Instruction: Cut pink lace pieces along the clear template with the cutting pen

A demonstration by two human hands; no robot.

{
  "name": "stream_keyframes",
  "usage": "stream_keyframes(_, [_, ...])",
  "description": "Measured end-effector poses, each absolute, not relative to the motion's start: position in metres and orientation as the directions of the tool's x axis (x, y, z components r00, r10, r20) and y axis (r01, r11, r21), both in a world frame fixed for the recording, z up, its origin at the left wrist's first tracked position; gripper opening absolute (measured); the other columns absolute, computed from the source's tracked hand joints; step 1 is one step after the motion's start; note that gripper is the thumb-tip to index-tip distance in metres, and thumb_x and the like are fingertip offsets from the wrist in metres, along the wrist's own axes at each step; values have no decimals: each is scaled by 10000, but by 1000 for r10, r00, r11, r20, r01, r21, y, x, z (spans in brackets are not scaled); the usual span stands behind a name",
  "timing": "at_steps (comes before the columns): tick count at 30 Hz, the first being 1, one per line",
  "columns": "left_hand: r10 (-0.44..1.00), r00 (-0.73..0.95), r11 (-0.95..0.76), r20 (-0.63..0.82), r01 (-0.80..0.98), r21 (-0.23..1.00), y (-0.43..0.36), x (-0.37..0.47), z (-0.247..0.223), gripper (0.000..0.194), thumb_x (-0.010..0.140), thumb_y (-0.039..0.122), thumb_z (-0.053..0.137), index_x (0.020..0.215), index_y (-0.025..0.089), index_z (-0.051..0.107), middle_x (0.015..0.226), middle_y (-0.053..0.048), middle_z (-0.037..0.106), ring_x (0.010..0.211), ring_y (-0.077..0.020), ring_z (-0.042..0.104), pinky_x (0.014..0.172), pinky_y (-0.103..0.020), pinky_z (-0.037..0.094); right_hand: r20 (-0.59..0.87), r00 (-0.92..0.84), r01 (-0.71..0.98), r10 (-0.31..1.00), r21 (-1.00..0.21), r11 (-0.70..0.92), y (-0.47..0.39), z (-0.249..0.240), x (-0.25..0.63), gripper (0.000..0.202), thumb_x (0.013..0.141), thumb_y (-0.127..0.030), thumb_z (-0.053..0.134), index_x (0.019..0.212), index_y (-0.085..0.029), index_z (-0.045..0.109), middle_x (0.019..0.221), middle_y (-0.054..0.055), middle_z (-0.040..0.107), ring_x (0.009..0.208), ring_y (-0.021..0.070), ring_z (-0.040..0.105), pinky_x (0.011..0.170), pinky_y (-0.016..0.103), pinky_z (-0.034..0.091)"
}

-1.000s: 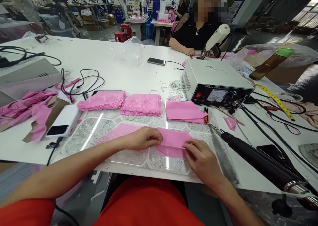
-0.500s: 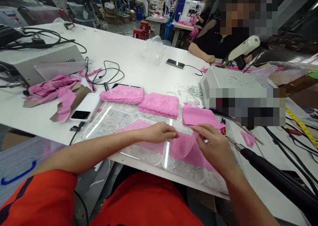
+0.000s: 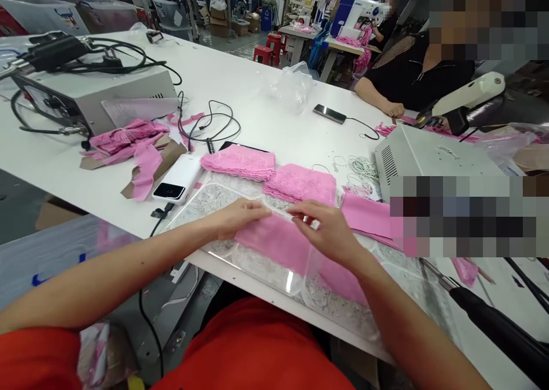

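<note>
A thin pink fabric piece point(image 3: 277, 241) lies over the clear patterned mat point(image 3: 240, 258) near the table's front edge. My left hand point(image 3: 242, 215) pinches its upper left edge, fingers pressed together. At the upper right part of that edge, my right hand point(image 3: 323, 227) has thumb and forefinger closed on the fabric. Another pink piece point(image 3: 343, 281) lies below my right hand. Behind my hands sit two stacks of pink lace, one at left point(image 3: 238, 161) and one at right point(image 3: 300, 183). Folded plain pink fabric point(image 3: 369, 215) rests right of them.
A white power bank point(image 3: 178, 178), pink scraps point(image 3: 128, 141) and a grey box point(image 3: 124, 95) with cables stand left. At right are a second box point(image 3: 441, 150) and a black-handled tool point(image 3: 493, 321). A phone point(image 3: 329, 114) lies farther back; a person point(image 3: 412, 75) sits across.
The view has shifted, so the table objects appear farther right. Both hands have moved left relative to the mat, and the pink fabric is now spread between them.
</note>
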State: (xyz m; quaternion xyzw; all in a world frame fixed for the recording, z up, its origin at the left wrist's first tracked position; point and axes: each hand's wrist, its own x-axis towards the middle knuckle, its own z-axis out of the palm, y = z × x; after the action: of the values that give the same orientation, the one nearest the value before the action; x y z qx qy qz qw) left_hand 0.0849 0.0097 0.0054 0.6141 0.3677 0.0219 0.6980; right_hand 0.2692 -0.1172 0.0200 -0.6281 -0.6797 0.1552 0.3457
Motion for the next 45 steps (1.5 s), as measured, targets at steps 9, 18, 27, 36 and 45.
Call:
stream_keyframes(9, [539, 818, -399, -200, 457, 795, 7, 83, -2, 381, 710, 191, 581, 1077, 146, 674, 781, -17, 673, 720, -175, 637, 650, -254, 475, -39, 333, 813, 942, -495, -307, -163, -12, 308, 134, 809, -261, 551, 832, -199, 668, 764, 15, 672, 669, 151, 590, 613, 288, 451])
stream_keyframes(18, [583, 804, -565, -112, 501, 656, 10, 74, 1, 383, 744, 187, 561, 1108, 175, 682, 814, -19, 690, 752, -175, 634, 693, -263, 474, -73, 311, 805, 948, -509, -303, -150, -3, 299, 129, 813, -205, 528, 746, -202, 638, 691, -8, 642, 621, 133, 561, 565, 260, 405])
stream_keyframes(27, [568, 822, -649, -43, 479, 591, 11, 69, -6, 424, 767, 151, 553, 1178, 187, 651, 909, -29, 717, 822, -180, 655, 799, -287, 513, 101, 136, 827, 986, -559, -57, -167, -1, 281, 139, 859, -166, 528, 808, -207, 651, 762, 10, 637, 617, 110, 560, 557, 243, 447])
stream_keyframes(36, [507, 862, -744, -15, 447, 497, 11, 68, -8, 445, 803, 120, 555, 1244, 161, 596, 1119, -76, 684, 947, -208, 650, 886, -336, 518, 322, -65, 890, 945, -409, 201, -206, -19, 258, 231, 914, -120, 483, 1009, -198, 679, 846, 60, 674, 702, 122, 634, 596, 224, 540])
stream_keyframes(45, [358, 905, -926, 228, 313, 213, -1, 55, -7, 270, 931, 203, 482, 1158, 170, 625, 1144, -149, 605, 994, -266, 586, 851, -422, 486, 431, 98, 896, 897, -430, 109, -227, -16, 272, 215, 890, -104, 523, 1000, -225, 662, 847, 36, 666, 754, 124, 655, 647, 214, 559])
